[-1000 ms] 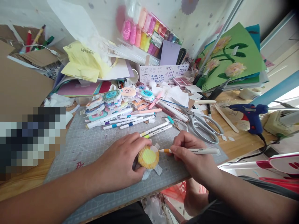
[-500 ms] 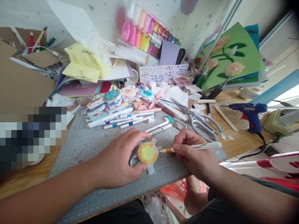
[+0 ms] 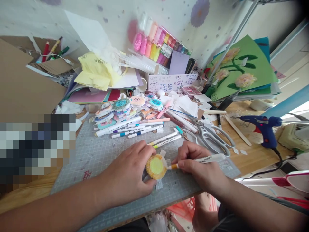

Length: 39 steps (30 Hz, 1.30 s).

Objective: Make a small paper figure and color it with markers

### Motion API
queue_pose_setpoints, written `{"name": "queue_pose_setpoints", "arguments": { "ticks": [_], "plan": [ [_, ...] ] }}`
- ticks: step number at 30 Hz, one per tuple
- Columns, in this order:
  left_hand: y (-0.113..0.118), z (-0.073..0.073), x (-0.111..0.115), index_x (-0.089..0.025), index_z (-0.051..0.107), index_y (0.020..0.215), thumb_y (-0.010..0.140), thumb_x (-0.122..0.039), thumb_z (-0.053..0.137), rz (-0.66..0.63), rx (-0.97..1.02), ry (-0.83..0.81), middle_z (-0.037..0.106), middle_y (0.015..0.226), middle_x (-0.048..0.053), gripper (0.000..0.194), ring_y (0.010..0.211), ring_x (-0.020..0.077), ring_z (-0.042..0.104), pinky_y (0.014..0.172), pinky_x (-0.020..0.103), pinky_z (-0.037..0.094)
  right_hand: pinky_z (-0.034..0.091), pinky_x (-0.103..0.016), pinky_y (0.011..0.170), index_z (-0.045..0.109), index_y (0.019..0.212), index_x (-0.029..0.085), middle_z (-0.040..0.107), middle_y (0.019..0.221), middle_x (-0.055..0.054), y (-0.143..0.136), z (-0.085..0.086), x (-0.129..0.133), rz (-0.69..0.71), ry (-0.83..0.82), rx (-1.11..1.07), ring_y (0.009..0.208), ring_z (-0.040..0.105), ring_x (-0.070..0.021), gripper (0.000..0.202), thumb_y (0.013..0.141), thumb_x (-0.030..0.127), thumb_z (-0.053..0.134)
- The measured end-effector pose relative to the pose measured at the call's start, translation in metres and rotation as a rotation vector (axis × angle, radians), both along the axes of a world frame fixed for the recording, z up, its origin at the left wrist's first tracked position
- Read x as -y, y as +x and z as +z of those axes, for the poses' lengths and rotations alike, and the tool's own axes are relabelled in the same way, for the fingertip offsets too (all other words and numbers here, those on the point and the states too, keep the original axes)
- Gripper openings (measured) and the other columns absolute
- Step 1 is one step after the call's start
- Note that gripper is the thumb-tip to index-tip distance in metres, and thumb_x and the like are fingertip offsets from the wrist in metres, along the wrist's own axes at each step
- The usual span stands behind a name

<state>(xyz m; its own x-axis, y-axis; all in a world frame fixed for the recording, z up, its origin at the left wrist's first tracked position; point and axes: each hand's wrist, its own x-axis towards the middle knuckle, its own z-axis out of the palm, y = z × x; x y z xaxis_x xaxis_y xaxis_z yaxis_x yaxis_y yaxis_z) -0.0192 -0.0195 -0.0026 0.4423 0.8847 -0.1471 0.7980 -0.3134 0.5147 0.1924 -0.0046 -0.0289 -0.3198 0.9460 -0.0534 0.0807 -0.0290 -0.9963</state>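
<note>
Between the thumb and fingers of my left hand (image 3: 135, 172) is a round yellow and orange disc (image 3: 156, 165), gripped at its left side. Its centre is bright yellow and its rim is textured orange, paler at the upper right. My right hand (image 3: 196, 162) is closed round a white marker (image 3: 212, 158) with an orange band. The marker's tip points left and meets the disc's right edge. Small whitish tabs stick out around the disc. Both hands are over the grey cutting mat (image 3: 108, 206).
Behind the hands lie several markers (image 3: 131, 131), a pile of decorated pieces (image 3: 121, 104) and large scissors (image 3: 212, 137). A blue glue gun (image 3: 265, 127) with a cord stands at the right. A cardboard box (image 3: 29, 87) is at the left.
The camera view has shifted, so the scene sits lower and further right. The marker tip now meets the disc's edge, and my left fingers are closer around the disc.
</note>
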Motion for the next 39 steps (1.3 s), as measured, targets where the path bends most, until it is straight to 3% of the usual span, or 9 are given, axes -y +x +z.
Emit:
{"name": "queue_pose_setpoints", "arguments": {
  "ticks": [25, 29, 39],
  "plan": [
    [0.002, -0.002, -0.0014, -0.02, 0.054, 0.108, 0.068, -0.023, 0.063, 0.008, -0.014, -0.004, 0.052, 0.107, 0.006, 0.041, 0.103, 0.0265, 0.05, 0.092, 0.042, 0.041, 0.03, -0.025, 0.051, 0.05, 0.06, 0.02, 0.051, 0.055, 0.004, -0.001, 0.0005, -0.003, -0.065, 0.03, 0.023, 0.053, 0.041, -0.0118, 0.016, 0.069, 0.024, 0.062],
    [0.0022, -0.0021, -0.0032, -0.019, 0.054, 0.107, 0.068, -0.024, 0.064, -0.001, -0.018, 0.0, 0.053, 0.106, 0.006, 0.04, 0.103, 0.0268, 0.05, 0.091, 0.043, 0.041, 0.03, -0.025, 0.05, 0.049, 0.058, 0.02, 0.049, 0.051, 0.005, 0.0002, -0.0012, -0.0032, -0.016, -0.029, -0.021, 0.051, 0.04, -0.0115, 0.017, 0.068, 0.022, 0.062],
    [0.001, -0.0042, -0.0024, -0.02, 0.054, 0.105, 0.067, -0.025, 0.065, -0.003, -0.007, 0.045, 0.054, 0.105, 0.006, 0.04, 0.102, 0.0275, 0.052, 0.091, 0.043, 0.042, 0.031, -0.025, 0.052, 0.049, 0.06, 0.02, 0.051, 0.055, 0.004, -0.0002, 0.001, -0.0003, -0.018, 0.036, 0.027, 0.055, 0.041, -0.0119, 0.018, 0.071, 0.025, 0.063]
  ]
}}
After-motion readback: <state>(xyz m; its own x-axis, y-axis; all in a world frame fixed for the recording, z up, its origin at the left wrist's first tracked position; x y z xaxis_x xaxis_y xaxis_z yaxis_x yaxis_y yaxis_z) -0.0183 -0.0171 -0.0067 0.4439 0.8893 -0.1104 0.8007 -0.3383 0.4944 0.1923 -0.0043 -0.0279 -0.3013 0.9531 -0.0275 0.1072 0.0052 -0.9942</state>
